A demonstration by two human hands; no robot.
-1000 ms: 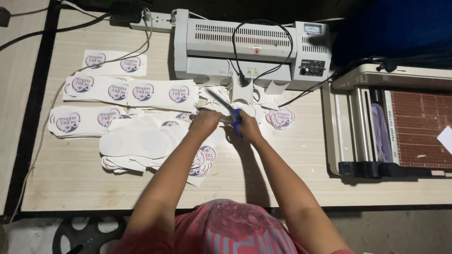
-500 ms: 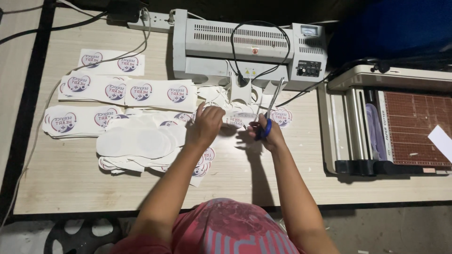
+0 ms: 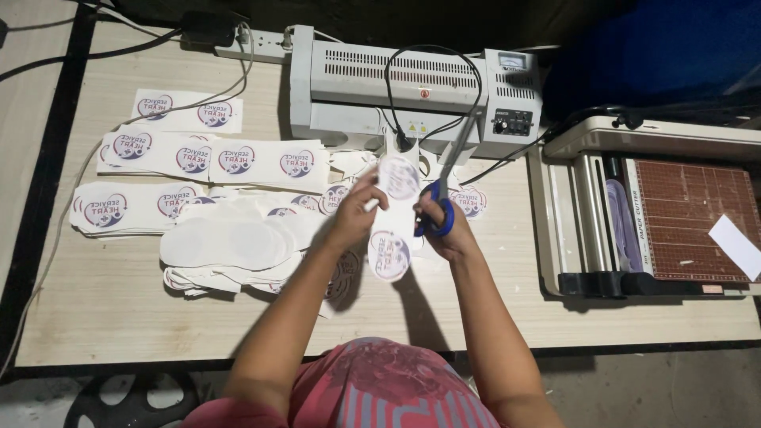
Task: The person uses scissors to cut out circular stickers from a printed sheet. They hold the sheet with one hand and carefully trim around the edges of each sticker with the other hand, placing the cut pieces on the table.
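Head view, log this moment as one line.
left hand: holds sticker strip | right hand: blue-handled scissors, blades up | behind: laminator

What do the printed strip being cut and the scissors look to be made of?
Printed strip: likely laminated paper, since it is white, thin and holds its shape while held at one end by the left hand. Scissors in the right hand: grey metal blades, blue plastic-looking handles.

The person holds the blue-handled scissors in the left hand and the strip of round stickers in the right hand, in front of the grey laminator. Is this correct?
Not quite: the hands are swapped. In the head view the right hand holds the scissors and the left hand holds the sticker strip. The laminator does stand behind them.
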